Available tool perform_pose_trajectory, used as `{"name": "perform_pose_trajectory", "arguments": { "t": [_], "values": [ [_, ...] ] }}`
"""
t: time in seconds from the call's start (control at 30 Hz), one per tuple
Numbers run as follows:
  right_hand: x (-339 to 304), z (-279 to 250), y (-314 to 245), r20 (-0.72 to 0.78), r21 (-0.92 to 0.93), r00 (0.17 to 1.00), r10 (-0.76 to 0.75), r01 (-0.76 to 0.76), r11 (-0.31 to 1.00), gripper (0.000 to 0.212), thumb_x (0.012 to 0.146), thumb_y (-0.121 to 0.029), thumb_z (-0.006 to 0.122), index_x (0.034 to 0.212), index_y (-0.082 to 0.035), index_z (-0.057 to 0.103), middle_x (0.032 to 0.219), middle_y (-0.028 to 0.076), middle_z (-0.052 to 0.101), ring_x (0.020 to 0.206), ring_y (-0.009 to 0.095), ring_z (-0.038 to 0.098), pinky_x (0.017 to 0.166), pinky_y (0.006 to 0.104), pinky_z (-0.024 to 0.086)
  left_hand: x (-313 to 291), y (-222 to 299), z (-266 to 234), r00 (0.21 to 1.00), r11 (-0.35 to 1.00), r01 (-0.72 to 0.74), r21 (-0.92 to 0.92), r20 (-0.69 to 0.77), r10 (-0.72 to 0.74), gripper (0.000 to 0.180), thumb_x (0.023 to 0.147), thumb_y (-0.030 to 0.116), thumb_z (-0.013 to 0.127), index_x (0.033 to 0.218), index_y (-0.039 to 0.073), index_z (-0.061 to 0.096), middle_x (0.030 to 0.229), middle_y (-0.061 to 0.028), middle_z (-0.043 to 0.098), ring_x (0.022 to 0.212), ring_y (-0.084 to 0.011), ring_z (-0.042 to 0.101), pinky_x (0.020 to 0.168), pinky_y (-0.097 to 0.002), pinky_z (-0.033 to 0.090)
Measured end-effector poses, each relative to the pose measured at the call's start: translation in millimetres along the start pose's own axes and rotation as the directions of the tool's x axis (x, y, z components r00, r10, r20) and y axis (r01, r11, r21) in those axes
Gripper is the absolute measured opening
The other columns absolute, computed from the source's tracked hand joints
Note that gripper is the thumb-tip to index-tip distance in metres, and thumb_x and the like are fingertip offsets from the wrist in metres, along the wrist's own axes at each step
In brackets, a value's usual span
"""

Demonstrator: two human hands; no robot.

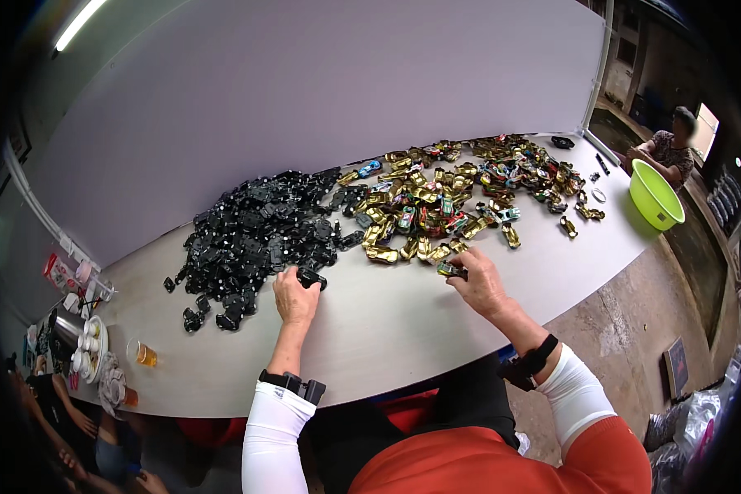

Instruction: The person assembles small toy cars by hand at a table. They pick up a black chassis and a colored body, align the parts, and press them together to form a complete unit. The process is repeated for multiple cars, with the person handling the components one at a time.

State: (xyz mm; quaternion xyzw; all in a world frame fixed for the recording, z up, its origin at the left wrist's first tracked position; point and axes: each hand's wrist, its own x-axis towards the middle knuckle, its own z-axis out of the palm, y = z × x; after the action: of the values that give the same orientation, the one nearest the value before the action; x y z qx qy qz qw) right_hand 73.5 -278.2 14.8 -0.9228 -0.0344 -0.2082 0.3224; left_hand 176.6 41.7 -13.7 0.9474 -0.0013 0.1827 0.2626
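My left hand (296,298) is closed on a black toy car base (311,278) at the near edge of a large heap of black toy car bases (259,226). To the right, my right hand (480,281) pinches a small toy car body (450,270) between thumb and fingers, just above the table. Behind it spreads a heap of gold and coloured toy car bodies (424,202), which meets the black heap near the middle. My fingers partly cover both held pieces.
A pale table (370,329) backs onto a lilac panel (370,82). On the left stand a cup of amber drink (145,354) and a tray with white cups (99,350). A lime-green basin (654,198) is at the right end, near a seated person (673,152). Other people's arms show lower left.
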Motion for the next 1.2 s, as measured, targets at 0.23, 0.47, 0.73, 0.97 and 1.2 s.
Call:
{"name": "perform_pose_trajectory", "arguments": {
  "t": [0.23,0.47,0.73,0.97,1.2],
  "values": [
    [-16,10,-20,0.188,-0.007,0.982,0.006,-0.005,1.0,0.022,0.07,-0.007,0.067,0.09,-0.004,0.059,0.089,0.014,0.053,0.084,0.035,0.054,0.072,0.0408,0.046,-17,-8,21,0.994,0.774,0.106,-0.625,0.082,-0.07,0.033,0.066,-0.006,0.062,0.098,-0.002,0.056,0.073,-0.0041,0.055,0.057,-0.0148,0.052,0.052,-0.0288,0.045],
    [-30,21,-81,0.687,0.585,0.725,0.042,-0.587,0.559,0.031,0.076,-0.012,0.071,0.104,-0.003,0.062,0.075,0.004,0.063,0.06,0.006,0.054,0.049,0.0198,0.039,-91,44,-30,0.802,-0.008,0.596,-0.803,0.596,0.035,0.018,0.075,-0.006,0.058,0.092,0.001,0.057,0.076,-0.0023,0.057,0.054,-0.0072,0.048,0.043,-0.02,0.036],
    [-44,40,-83,0.76,0.648,0.637,-0.127,-0.728,0.225,0.03,0.076,-0.01,0.07,0.103,0.001,0.061,0.073,0.004,0.061,0.053,0.002,0.043,0.043,0.0165,0.028,-129,50,-47,0.803,-0.171,0.596,-0.785,0.577,0.15,0.032,0.082,-0.001,0.059,0.113,0.0,0.053,0.094,-0.0089,0.06,0.06,-0.0087,0.052,0.044,-0.0196,0.041],
    [-52,28,-105,0.674,0.733,0.734,-0.086,-0.649,0.203,0.027,0.077,-0.005,0.069,0.102,0.003,0.061,0.076,0.005,0.062,0.062,0.006,0.052,0.05,0.0182,0.039,-136,34,-47,0.853,-0.346,0.521,-0.78,0.469,0.227,0.032,0.086,0.013,0.06,0.115,0.001,0.053,0.105,-0.0146,0.06,0.068,-0.0114,0.058,0.046,-0.0187,0.045],
    [-58,34,-118,0.374,0.823,0.928,0.012,-0.337,0.457,0.024,0.076,-0.001,0.069,0.097,0.005,0.058,0.081,0.005,0.061,0.073,0.009,0.059,0.065,0.0231,0.05,-139,37,-50,0.875,-0.236,0.48,-0.845,0.44,0.202,0.032,0.084,0.015,0.063,0.112,0.002,0.054,0.102,-0.0103,0.061,0.074,-0.0115,0.059,0.046,-0.0197,0.045]
  ]
}}
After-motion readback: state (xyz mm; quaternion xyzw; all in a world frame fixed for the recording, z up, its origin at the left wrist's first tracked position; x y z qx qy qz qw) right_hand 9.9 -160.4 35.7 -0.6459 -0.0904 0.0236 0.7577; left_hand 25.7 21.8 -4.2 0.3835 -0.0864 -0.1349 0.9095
